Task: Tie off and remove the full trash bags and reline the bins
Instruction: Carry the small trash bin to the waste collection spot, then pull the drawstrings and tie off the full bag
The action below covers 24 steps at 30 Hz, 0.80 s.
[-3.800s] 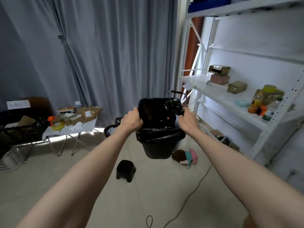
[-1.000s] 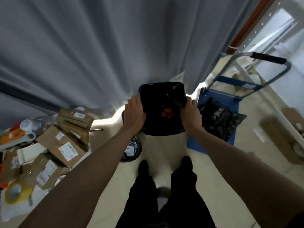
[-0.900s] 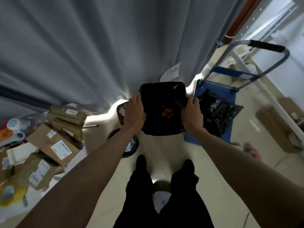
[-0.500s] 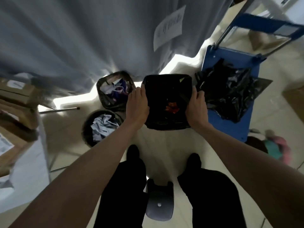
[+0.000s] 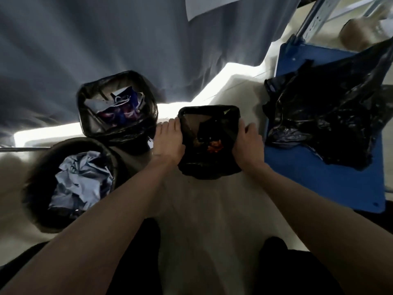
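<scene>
Grey curtain (image 5: 106,39) hangs to the pale floor (image 5: 204,205), and daylight spills under its hem behind three bins. The person crouches over the small square black bin with a black liner (image 5: 209,141), which sits low by the floor between their hands. The left hand (image 5: 169,141) lies flat along its left wall and the right hand (image 5: 247,142) along its right, fingers (image 5: 170,126) fairly straight and pressed to the sides, not curled round the rim. A scrap of orange litter (image 5: 214,146) lies inside. Just left stand a square black-lined bin stuffed with blue and white paper (image 5: 117,107) and a round dark bin full of crumpled grey paper (image 5: 70,182), both still untied. To the right, a heap of loose black plastic bags (image 5: 331,120) rests on a blue trolley deck (image 5: 319,184). If the palms let go unevenly, I reckon the light bin could tip or slide toward the full square bin and knock it. The liner's folded edge may also slip inward if the hands drag on it.
</scene>
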{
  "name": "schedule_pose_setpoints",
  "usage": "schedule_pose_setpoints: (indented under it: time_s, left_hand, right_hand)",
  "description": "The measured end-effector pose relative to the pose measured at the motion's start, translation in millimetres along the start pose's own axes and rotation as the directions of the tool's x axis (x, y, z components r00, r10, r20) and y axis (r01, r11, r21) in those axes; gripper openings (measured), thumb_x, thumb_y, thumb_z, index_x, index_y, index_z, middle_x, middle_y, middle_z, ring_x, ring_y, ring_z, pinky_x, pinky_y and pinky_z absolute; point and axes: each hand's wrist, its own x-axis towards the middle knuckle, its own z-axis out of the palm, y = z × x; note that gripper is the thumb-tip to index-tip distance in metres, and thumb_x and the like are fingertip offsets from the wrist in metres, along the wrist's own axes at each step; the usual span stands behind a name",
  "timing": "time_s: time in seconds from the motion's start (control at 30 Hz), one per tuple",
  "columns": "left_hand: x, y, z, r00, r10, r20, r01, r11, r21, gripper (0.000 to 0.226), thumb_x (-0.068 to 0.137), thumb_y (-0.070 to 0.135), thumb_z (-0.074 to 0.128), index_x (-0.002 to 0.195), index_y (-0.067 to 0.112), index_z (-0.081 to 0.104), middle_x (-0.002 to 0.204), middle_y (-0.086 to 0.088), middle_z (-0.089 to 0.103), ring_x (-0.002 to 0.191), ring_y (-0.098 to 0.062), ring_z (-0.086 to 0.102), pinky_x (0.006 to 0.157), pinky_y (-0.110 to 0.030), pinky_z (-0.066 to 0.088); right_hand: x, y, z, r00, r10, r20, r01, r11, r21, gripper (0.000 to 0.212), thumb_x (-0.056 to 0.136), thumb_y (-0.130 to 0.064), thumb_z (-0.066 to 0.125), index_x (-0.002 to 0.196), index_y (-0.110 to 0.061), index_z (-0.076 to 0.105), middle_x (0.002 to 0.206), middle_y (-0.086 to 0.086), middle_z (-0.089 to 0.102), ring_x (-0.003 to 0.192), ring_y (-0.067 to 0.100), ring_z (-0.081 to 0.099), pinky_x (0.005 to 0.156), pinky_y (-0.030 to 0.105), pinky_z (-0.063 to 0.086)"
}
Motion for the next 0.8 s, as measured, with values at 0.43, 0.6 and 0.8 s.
schedule_pose_setpoints:
  time_s: [0.43, 0.6, 0.8]
  left_hand:
    - [-6.1, 8.2, 31.9, 0.996, -0.069, -0.053, 0.055, 0.973, -0.225, 0.093, 0.081, 0.024, 0.069, 0.153, 0.005, 0.012, 0.143, -0.012, 0.036, 0.126, -0.028, 0.043, 0.105, -0.038, 0.037]
    - [-25.0, 10.6, 35.4, 0.997, -0.078, -0.023, 0.070, 0.968, -0.241, 0.094, 0.083, 0.020, 0.068, 0.153, 0.003, 0.008, 0.142, -0.012, 0.036, 0.122, -0.030, 0.047, 0.098, -0.040, 0.042]
    - [-45.9, -9.7, 38.1, 0.998, -0.056, -0.018, 0.050, 0.969, -0.241, 0.095, 0.083, 0.019, 0.068, 0.154, 0.004, 0.006, 0.144, -0.012, 0.035, 0.125, -0.029, 0.043, 0.100, -0.041, 0.043]
  right_hand:
    - [-9.5, 14.0, 44.4, 0.989, -0.019, -0.147, 0.047, 0.981, 0.187, 0.054, 0.092, -0.016, 0.050, 0.142, -0.008, 0.032, 0.115, 0.019, 0.042, 0.092, 0.040, 0.051, 0.069, 0.040, 0.043]
    - [-25.4, 10.4, 43.6, 0.994, -0.038, -0.100, 0.061, 0.970, 0.236, 0.054, 0.093, -0.014, 0.051, 0.143, -0.008, 0.030, 0.120, 0.018, 0.038, 0.092, 0.039, 0.052, 0.074, 0.044, 0.049]
    - [-42.3, 3.0, 47.3, 0.994, -0.089, -0.067, 0.107, 0.927, 0.359, 0.059, 0.089, -0.010, 0.051, 0.144, -0.011, 0.031, 0.122, 0.017, 0.037, 0.086, 0.039, 0.054, 0.066, 0.035, 0.041]
